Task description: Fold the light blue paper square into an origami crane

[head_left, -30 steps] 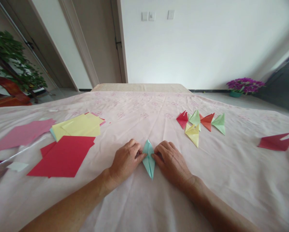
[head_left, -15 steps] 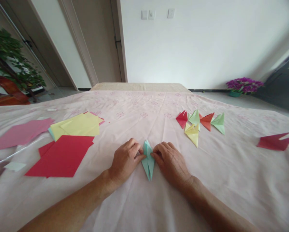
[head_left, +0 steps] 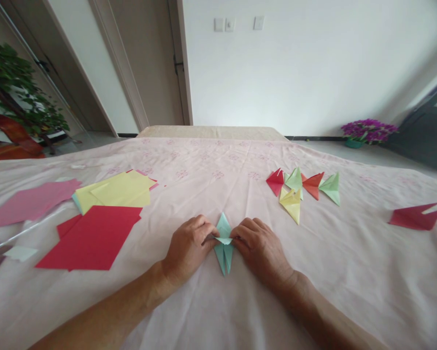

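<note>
Between left hand and right hand, pinched by both at sides: turquoise folded paper. Probably light, crisp, tearable; best held there.

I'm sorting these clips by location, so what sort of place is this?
Probably a room in a home: a flower-patterned cloth covers the table, a leafy plant stands by a wooden chair, and purple flowers sit near the wall.
</note>
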{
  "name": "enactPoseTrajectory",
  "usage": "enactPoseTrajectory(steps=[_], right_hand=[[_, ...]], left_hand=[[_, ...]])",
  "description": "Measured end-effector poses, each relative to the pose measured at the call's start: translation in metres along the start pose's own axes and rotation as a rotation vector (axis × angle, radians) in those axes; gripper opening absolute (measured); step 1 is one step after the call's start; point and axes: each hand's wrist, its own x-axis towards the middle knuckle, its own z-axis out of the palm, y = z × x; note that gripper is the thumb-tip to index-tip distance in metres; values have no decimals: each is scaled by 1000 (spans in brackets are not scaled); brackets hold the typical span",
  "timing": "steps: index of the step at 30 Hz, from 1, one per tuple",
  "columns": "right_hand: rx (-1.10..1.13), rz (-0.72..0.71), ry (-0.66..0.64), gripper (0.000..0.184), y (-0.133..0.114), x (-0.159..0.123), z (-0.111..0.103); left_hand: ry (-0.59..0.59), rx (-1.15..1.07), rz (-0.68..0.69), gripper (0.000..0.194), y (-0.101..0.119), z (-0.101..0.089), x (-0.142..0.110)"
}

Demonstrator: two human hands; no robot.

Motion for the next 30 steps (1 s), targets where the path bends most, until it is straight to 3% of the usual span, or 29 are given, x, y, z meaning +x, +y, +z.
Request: enactPoseTrajectory(steps=[8,14,20,25,30], right_hand=[[-68,51,8,14,-4,5,2],[-170,102,-2,13,-11,6,4],[-132,135,65,12,-9,4,8],[-99,83,66,8,-8,4,8],[-147,13,29,9,-11,4,5]], left_hand=[[12,120,-5,13,0,2,4],[1,242,-26,16,3,4,7],[20,236,-51,18,3,5,6],[71,171,-40,17,2,5,5],[34,192,25,7,4,5,4]])
